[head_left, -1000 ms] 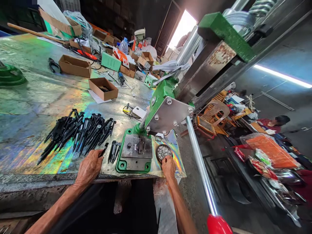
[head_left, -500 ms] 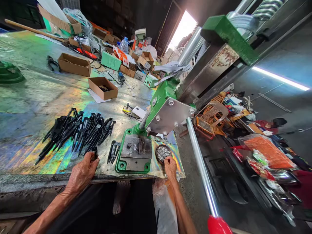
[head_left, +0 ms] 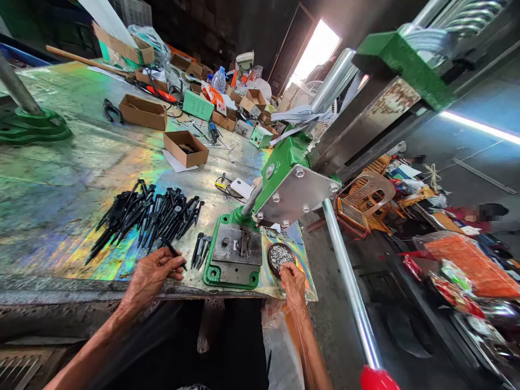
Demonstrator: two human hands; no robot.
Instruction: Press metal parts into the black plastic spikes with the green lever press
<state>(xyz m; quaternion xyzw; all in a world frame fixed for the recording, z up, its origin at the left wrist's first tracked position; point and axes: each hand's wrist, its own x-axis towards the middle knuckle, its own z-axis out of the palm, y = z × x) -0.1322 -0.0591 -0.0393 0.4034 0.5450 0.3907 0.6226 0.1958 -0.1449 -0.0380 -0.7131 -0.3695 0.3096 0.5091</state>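
My left hand (head_left: 156,271) is closed on a slim black pointed stake (head_left: 174,252), which slants down to the right between thumb and fingers. Behind that hand lies a heap of similar black stakes (head_left: 152,216). A few more stakes (head_left: 201,250) rest beside the green press base (head_left: 210,271). On the base sits a steel plate (head_left: 229,249) with a small raised fixture. At the near rim of a round dark dish of small silvery metal pieces (head_left: 280,254), my right hand (head_left: 293,280) has its fingertips pinched together; what they hold is hidden.
The press head (head_left: 294,192) hangs over the base, and its lever with a red grip (head_left: 376,378) slopes down at right. Cardboard boxes (head_left: 186,149), a green device (head_left: 198,104) and tools stand farther back. Another person (head_left: 473,214) is at far right.
My left hand has moved right, away from the heap, and its stake has tipped from upright to slanting. My right hand stays at the dish. The whole view has shifted slightly.
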